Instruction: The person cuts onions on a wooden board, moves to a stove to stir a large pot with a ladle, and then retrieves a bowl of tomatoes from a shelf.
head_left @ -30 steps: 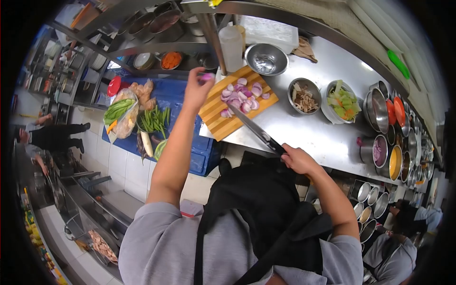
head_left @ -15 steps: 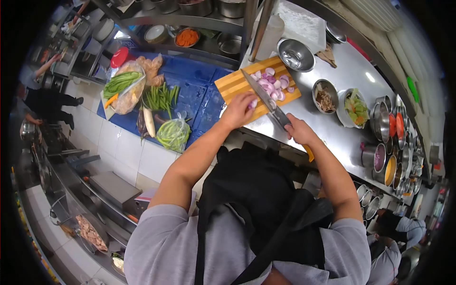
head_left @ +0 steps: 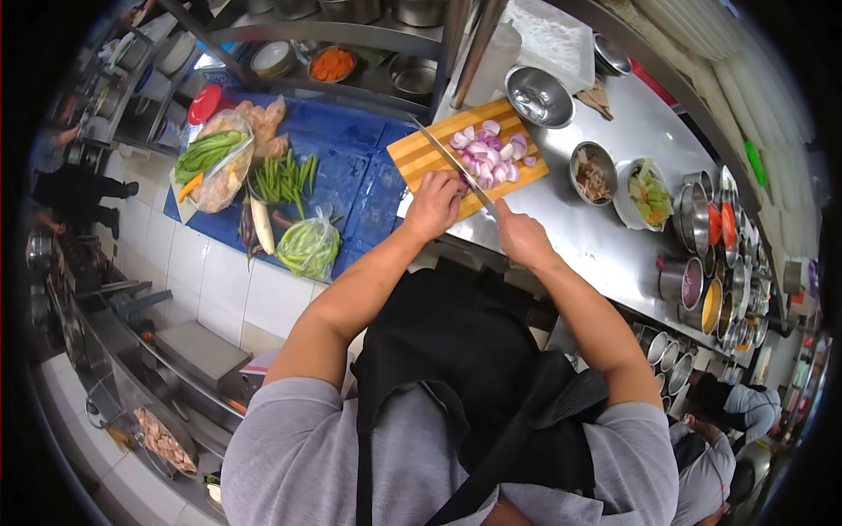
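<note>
My right hand (head_left: 524,237) is wrapped round the handle of a large kitchen knife (head_left: 445,154). Its long blade slants up and to the left across a striped wooden cutting board (head_left: 410,156). Close against the blade, my left hand (head_left: 435,205) presses curled fingers on a piece of red onion at the board's near edge, mostly hidden beneath them. On the blade's other side lies a heap of cut red onion (head_left: 488,156), purple and white.
A steel bowl (head_left: 539,96) stands past the board, with a bowl of brownish strips (head_left: 593,173) and a bowl of chopped greens (head_left: 647,195) rightward. Left, a blue surface (head_left: 351,158) carries green beans (head_left: 286,180) and bagged vegetables (head_left: 309,249). Co-workers (head_left: 745,412) stand at lower right.
The knife and my right hand have shifted left, bringing the blade up against my left hand's fingers. My left fingers have curled in tighter. The whole view has moved slightly.
</note>
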A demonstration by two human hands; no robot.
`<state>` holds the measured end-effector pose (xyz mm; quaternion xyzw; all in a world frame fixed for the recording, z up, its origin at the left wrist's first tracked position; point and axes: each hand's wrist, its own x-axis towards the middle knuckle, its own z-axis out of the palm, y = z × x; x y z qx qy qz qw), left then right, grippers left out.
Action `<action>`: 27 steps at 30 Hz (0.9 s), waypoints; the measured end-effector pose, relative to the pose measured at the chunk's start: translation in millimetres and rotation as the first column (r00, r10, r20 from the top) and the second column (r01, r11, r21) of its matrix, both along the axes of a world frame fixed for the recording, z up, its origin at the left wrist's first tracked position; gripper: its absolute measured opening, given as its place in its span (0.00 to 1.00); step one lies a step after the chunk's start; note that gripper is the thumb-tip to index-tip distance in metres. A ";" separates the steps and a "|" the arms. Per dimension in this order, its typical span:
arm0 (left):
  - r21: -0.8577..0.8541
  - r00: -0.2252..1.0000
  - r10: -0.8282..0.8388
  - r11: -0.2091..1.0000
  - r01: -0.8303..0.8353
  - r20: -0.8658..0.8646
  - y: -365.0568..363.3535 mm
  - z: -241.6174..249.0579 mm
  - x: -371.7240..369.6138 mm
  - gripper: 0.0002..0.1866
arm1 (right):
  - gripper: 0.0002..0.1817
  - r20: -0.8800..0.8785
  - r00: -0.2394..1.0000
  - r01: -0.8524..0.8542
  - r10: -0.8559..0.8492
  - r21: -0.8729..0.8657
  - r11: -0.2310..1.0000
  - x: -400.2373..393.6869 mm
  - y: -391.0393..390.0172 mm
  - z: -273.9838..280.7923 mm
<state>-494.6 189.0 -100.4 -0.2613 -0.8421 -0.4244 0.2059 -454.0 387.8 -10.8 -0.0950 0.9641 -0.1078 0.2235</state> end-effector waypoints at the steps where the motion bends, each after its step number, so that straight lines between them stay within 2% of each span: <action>1: -0.001 1.000 0.003 1.000 -0.003 0.006 0.5 -0.5 0.6 0.11 | 0.15 -0.010 1.000 0.012 -0.012 -0.022 1.000 -1.6 -0.7 -8.1; 4: 0.012 1.000 -0.009 1.000 0.008 0.022 0.4 -1.1 0.7 0.11 | 0.14 0.097 0.995 0.027 -0.029 0.017 0.999 -10.5 -3.1 -9.7; 7: 0.031 0.999 0.002 1.000 -0.004 0.045 1.2 -2.7 0.5 0.11 | 0.13 0.044 0.999 -0.023 0.022 0.007 1.000 -9.5 -0.9 11.4; 10: 0.039 0.997 0.011 0.999 -0.014 0.075 1.3 -6.2 0.7 0.12 | 0.13 0.071 0.997 -0.015 0.014 0.010 1.000 -7.5 -5.3 32.0; 17: 0.041 0.997 -0.003 0.999 -0.001 0.076 -1.8 -2.1 1.3 0.13 | 0.13 0.013 1.000 -0.025 0.026 -0.041 0.999 -11.6 -9.8 -18.3; 20: 0.048 0.998 -0.006 0.999 0.003 0.070 0.0 -3.6 -1.8 0.13 | 0.12 0.060 0.998 -0.031 0.032 -0.016 0.999 -17.7 -10.0 5.1; 22: 0.064 0.999 0.018 0.998 -0.021 0.050 -0.9 -5.2 0.0 0.13 | 0.13 0.137 0.990 0.039 -0.038 -0.003 0.999 -15.9 -16.3 31.7; 25: 0.085 0.998 0.017 0.996 -0.022 0.061 -0.5 -6.4 0.0 0.13 | 0.15 0.141 0.990 0.034 -0.029 -0.031 0.999 -12.4 -16.0 24.6; 27: 0.090 0.997 0.014 0.996 -0.020 0.074 -0.7 -7.9 -0.7 0.13 | 0.16 0.113 0.993 0.021 -0.016 -0.037 0.999 -13.2 -15.1 -8.6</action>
